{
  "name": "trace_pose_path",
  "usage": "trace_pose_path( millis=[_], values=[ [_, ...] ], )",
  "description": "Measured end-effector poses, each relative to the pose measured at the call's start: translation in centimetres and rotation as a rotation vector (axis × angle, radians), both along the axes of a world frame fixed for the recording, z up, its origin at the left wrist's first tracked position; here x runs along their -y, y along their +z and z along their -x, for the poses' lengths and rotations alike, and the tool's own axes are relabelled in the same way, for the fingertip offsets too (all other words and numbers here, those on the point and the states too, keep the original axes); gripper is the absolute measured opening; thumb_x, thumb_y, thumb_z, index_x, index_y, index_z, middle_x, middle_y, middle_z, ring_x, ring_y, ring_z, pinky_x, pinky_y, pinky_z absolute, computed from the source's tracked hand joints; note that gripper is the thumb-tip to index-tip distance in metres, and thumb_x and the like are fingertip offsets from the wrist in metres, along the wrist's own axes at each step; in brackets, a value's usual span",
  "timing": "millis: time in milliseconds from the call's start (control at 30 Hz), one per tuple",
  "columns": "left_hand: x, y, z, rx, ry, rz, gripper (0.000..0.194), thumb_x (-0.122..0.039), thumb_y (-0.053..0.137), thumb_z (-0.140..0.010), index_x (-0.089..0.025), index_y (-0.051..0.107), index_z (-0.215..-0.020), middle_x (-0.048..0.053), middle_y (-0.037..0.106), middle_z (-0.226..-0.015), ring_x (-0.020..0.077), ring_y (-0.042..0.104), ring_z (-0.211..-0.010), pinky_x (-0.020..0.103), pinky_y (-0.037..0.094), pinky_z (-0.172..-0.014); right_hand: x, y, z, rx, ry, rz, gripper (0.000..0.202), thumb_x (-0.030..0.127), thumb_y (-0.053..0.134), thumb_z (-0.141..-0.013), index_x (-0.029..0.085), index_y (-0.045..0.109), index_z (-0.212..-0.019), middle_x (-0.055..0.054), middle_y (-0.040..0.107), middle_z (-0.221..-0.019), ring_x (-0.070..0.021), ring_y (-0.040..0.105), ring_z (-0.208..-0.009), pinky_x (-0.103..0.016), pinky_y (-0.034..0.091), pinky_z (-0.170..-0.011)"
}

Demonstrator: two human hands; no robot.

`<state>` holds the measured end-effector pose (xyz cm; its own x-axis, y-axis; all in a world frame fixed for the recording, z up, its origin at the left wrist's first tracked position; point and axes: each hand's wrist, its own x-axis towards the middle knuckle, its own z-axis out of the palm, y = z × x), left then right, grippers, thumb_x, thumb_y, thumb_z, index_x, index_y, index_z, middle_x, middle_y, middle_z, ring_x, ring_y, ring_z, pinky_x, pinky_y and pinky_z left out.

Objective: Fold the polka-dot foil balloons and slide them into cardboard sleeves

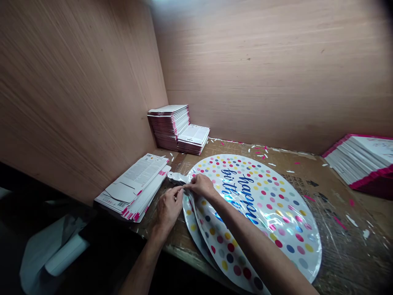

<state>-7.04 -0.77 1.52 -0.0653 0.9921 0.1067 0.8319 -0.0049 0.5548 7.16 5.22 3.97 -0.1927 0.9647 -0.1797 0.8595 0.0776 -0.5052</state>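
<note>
A large round foil balloon (267, 192), flat and white with coloured dots and blue lettering, lies on the cardboard-covered table, its near-left edge hanging over the front. Its silvery neck (178, 177) points to the left. My left hand (170, 205) has its fingers pinched at the balloon's edge just below the neck. Touching it, my right hand (201, 185) pinches the same edge at the base of the neck, and my right forearm crosses over the balloon. The foil is folded up in a crease below my fingers.
Printed white cards with pink edges lie in a fanned pile (138, 184) at the left. Taller card stacks (168, 127) stand in the back corner, and another stack (365, 159) leans at the right. Paper scraps dot the table (337, 254). Wooden panels rise at the left and back.
</note>
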Motion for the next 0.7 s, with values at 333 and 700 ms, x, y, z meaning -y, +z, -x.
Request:
trace_pose_path(
  millis=[333,700],
  values=[
    [-3.0,1.4,-1.0,-0.435,-0.058,0.228,0.04,-0.043,0.049,-0.088,-0.02,0.065,-0.117,0.018,0.073,-0.099,0.0327,0.069,-0.094,0.037,0.046,-0.077,1.4,-1.9,-3.1,-0.593,-0.285,0.055,0.009,0.022,0.055,-0.072,0.016,0.061,-0.068,0.002,0.058,-0.056,-0.0091,0.053,-0.05,-0.017,0.038,-0.049],
    [0.0,5.8,-5.2,-0.289,-0.512,0.003,0.037,-0.043,0.043,-0.092,-0.02,0.068,-0.107,0.011,0.069,-0.109,0.025,0.062,-0.104,0.032,0.044,-0.091,6.0,-0.6,-18.2,-0.822,-0.635,0.098,0.016,0.032,0.055,-0.067,0.02,0.045,-0.067,0.003,0.05,-0.053,-0.0073,0.04,-0.041,-0.019,0.031,-0.039]
  ],
)
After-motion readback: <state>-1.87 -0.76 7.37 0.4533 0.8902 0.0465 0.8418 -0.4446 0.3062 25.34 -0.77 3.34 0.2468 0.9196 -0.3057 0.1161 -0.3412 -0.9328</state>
